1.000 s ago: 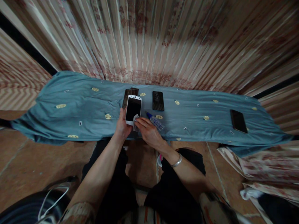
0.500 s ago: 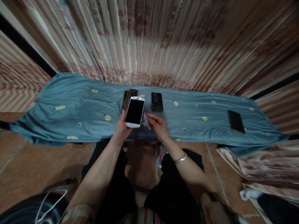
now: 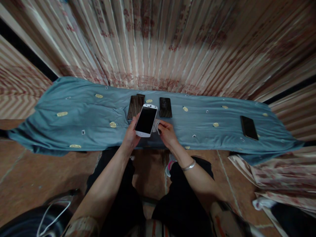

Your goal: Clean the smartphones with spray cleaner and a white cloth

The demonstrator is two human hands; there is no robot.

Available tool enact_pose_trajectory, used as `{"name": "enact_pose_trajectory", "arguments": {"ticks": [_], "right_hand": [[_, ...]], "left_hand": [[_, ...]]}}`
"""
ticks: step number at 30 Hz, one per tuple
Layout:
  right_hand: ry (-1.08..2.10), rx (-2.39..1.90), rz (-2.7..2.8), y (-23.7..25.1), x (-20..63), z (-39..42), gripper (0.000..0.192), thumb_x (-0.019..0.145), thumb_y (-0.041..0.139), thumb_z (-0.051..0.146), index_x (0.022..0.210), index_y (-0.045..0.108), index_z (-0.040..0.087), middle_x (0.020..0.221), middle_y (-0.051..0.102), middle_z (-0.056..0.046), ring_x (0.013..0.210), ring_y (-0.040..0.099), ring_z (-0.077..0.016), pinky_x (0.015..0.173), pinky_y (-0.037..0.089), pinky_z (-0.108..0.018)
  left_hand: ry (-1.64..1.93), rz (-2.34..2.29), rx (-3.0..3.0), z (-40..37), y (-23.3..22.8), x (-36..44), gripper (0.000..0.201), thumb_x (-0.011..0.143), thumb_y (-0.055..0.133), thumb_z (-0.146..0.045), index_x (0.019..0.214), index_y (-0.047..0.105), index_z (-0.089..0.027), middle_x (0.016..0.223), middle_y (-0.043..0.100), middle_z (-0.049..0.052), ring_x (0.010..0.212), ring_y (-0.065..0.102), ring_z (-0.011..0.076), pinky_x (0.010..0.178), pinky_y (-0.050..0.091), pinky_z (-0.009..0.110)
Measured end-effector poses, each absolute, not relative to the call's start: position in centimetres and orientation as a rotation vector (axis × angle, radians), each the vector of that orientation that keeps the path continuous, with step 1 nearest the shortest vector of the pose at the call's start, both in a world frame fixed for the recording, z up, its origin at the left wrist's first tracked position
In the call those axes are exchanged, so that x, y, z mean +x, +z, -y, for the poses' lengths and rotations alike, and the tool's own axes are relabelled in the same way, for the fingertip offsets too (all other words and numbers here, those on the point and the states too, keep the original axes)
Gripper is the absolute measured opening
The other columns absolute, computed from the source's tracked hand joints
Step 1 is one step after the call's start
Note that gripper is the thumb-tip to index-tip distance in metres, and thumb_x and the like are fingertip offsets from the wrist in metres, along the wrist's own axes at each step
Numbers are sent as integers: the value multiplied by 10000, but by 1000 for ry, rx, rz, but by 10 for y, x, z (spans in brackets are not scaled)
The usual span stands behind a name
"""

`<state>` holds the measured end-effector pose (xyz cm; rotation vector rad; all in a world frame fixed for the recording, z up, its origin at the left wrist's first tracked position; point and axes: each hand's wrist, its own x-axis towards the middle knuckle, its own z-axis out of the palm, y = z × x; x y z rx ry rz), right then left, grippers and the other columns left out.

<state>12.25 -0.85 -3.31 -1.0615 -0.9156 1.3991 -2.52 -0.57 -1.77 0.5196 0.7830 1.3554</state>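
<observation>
A white smartphone [image 3: 146, 121] with a dark screen is gripped along its left edge by my left hand [image 3: 130, 134], held tilted above the cloth. My right hand [image 3: 168, 132] pinches a small light grey cloth [image 3: 156, 125], which lies against the phone's right edge; part of it is hidden behind the phone. Just beyond my left hand, a dark phone [image 3: 134, 107] lies on the blue cover, with another dark item [image 3: 141, 95] partly under its top end. A black smartphone [image 3: 165, 107] rests flat beyond my right hand.
A blue patterned cloth [image 3: 207, 131] covers the long narrow table. Another dark phone [image 3: 249, 127] lies near its right end. Pleated curtains [image 3: 158, 49] hang behind and at both sides. A white cable [image 3: 55, 217] rests on a dark round object at the lower left.
The white phone has shifted slightly right and toward me, tilting more. The grey cloth has come against its right edge, with my right hand closer beside it.
</observation>
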Motion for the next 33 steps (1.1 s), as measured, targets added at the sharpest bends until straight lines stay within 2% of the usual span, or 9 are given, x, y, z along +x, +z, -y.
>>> {"name": "enact_pose_trajectory", "arguments": {"ticks": [6,11,15,20,24,27,30,33], "right_hand": [[1297,-1032,866,-33,132,0,147,735,754,364,797,781,233,736,767,29,746,716,-182,729,573,-290],[1217,-1028,786,-27,138,-11,163,743,742,325,865,811,242,773,800,22,806,741,-182,823,600,-310],[1235,-996,789,-26,135,-14,163,729,716,269,862,806,242,788,805,28,837,760,-188,879,613,-329],[1258,-1003,820,-27,132,-12,142,716,701,273,830,780,245,762,787,39,806,746,-181,842,608,-314],[1246,-1023,845,-27,131,-10,205,707,705,303,878,801,243,790,802,39,773,723,-169,793,595,-290],[1209,-1037,882,-28,130,-10,231,721,702,299,911,819,239,832,818,37,776,720,-165,788,592,-281],[1137,-1054,975,-30,127,-8,269,776,699,286,1005,834,237,981,848,15,923,765,-192,915,611,-325],[1018,-1102,1181,-31,121,-4,364,854,657,254,1181,816,237,1178,843,-13,1135,770,-223,1068,590,-384]], "left_hand": [[1278,-805,482,7,-19,-24,395,1049,572,-451,1231,777,-167,1276,817,110,1409,646,298,1203,503,437],[1295,-793,465,7,-22,-21,325,1021,616,-392,1192,786,-174,1254,825,97,1375,674,287,1188,517,433],[1344,-775,541,6,-25,-19,362,858,813,-376,1160,799,-177,1220,835,94,1370,675,301,1196,500,425],[1403,-932,695,6,-28,-17,479,633,974,-340,1066,827,-198,1103,851,68,1295,708,322,1162,510,417],[1358,-1065,835,5,-32,-17,430,604,989,-323,983,826,-204,979,839,38,1145,752,312,1074,566,403],[1317,-1129,940,5,-33,-20,479,591,996,-270,1029,815,-203,1028,829,46,1213,723,315,1110,538,386],[1367,-1166,987,6,-32,-21,636,555,1007,-217,1153,791,-214,1179,815,53,1351,656,317,1192,466,368],[1377,-1136,912,6,-32,-20,643,582,996,-235,1186,776,-205,1228,810,75,1419,613,329,1197,459,363]]}}
